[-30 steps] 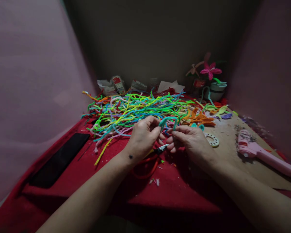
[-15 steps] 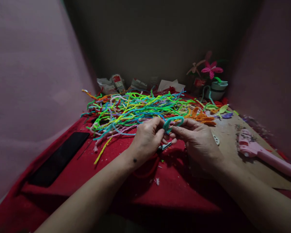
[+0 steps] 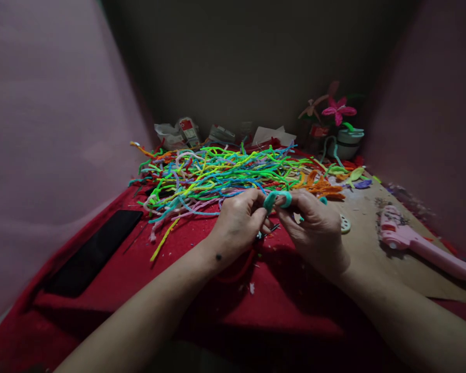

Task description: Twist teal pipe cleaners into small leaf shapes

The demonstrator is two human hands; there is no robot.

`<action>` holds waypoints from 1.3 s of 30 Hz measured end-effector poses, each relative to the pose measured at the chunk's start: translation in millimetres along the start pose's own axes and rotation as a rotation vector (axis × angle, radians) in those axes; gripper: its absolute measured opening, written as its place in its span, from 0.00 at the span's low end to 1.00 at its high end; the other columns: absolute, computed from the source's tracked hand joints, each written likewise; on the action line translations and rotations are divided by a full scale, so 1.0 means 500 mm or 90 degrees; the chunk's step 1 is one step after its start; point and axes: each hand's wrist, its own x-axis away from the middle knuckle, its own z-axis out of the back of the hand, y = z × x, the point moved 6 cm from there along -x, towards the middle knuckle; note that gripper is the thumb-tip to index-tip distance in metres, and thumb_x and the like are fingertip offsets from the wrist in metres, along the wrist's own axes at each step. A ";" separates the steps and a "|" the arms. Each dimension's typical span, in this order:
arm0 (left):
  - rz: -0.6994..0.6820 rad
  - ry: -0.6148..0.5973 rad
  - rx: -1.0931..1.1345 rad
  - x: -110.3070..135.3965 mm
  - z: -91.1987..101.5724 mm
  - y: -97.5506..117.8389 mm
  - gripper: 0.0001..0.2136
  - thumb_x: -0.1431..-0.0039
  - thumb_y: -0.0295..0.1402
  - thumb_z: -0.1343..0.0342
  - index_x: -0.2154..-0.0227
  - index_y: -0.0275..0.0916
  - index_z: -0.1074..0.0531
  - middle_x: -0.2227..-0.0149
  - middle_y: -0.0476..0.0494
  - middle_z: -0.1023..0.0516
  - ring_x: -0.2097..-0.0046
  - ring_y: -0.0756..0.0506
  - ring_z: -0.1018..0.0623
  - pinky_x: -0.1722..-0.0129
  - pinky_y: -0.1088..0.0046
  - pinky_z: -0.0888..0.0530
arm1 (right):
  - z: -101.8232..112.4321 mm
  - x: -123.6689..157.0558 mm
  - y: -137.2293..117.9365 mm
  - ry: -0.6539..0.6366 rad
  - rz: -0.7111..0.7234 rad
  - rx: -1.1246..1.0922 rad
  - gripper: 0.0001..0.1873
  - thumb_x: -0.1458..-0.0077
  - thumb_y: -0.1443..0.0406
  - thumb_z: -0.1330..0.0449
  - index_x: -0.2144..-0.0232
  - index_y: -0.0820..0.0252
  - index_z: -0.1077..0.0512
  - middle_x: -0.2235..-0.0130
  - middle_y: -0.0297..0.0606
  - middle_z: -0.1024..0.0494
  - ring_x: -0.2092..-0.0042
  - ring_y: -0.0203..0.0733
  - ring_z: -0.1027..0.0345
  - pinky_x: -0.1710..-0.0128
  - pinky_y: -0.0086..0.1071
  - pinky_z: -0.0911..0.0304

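Observation:
My left hand [image 3: 238, 220] and my right hand [image 3: 314, 223] meet above a red cloth [image 3: 140, 259] and both pinch a teal pipe cleaner [image 3: 277, 198], bent into a small tight loop between the fingertips. Just beyond the hands lies a big heap of pipe cleaners [image 3: 213, 173] in green, yellow, blue, pink and orange. Under the hands, small scissors [image 3: 264, 232] with red handles rest on the cloth, mostly hidden by my left hand.
A black phone [image 3: 95, 251] lies on the cloth at the left. A pink glue gun [image 3: 415, 243] rests on brown cardboard [image 3: 373, 248] at the right. A pipe-cleaner flower in a pot [image 3: 344, 127] stands at the back right. Crumpled packets [image 3: 180, 133] sit along the back wall.
The teal pipe cleaner went from a wide arch to a small tight loop. Both hands moved closer together and slightly away from me.

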 end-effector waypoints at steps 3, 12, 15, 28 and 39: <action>-0.038 0.023 -0.070 0.000 0.002 0.002 0.05 0.49 0.23 0.53 0.72 0.38 0.33 0.78 0.52 0.27 0.77 0.52 0.26 0.75 0.78 0.29 | -0.002 -0.001 -0.014 -0.008 0.068 0.020 0.06 0.49 0.73 0.46 0.71 0.59 0.33 0.73 0.35 0.30 0.69 0.36 0.36 0.68 0.29 0.41; -0.140 0.105 -0.296 0.001 0.017 0.026 0.06 0.49 0.23 0.49 0.71 0.36 0.27 0.72 0.47 0.26 0.69 0.51 0.28 0.69 0.75 0.32 | -0.030 0.006 0.051 -0.095 -0.291 -0.281 0.05 0.52 0.67 0.41 0.70 0.61 0.25 0.69 0.36 0.24 0.66 0.39 0.32 0.65 0.33 0.37; -0.125 0.099 -0.225 -0.003 0.024 0.025 0.06 0.50 0.24 0.47 0.73 0.37 0.26 0.74 0.48 0.29 0.71 0.52 0.30 0.70 0.77 0.33 | -0.043 0.010 0.063 -0.106 -0.401 -0.434 0.08 0.57 0.65 0.36 0.70 0.61 0.25 0.68 0.36 0.23 0.66 0.40 0.32 0.64 0.34 0.37; -0.077 -0.027 -0.061 -0.004 0.018 0.032 0.07 0.50 0.24 0.48 0.69 0.35 0.26 0.73 0.48 0.27 0.72 0.52 0.29 0.71 0.79 0.32 | -0.060 0.012 0.068 -0.115 -0.529 -0.700 0.14 0.65 0.71 0.34 0.70 0.60 0.26 0.75 0.30 0.28 0.76 0.31 0.39 0.76 0.27 0.44; 0.060 -0.087 0.056 -0.003 0.002 0.017 0.08 0.53 0.24 0.48 0.68 0.38 0.37 0.79 0.56 0.35 0.81 0.56 0.35 0.80 0.81 0.37 | -0.042 0.008 0.082 -0.048 -0.550 -0.629 0.07 0.57 0.64 0.37 0.80 0.63 0.28 0.78 0.30 0.30 0.75 0.29 0.40 0.73 0.25 0.43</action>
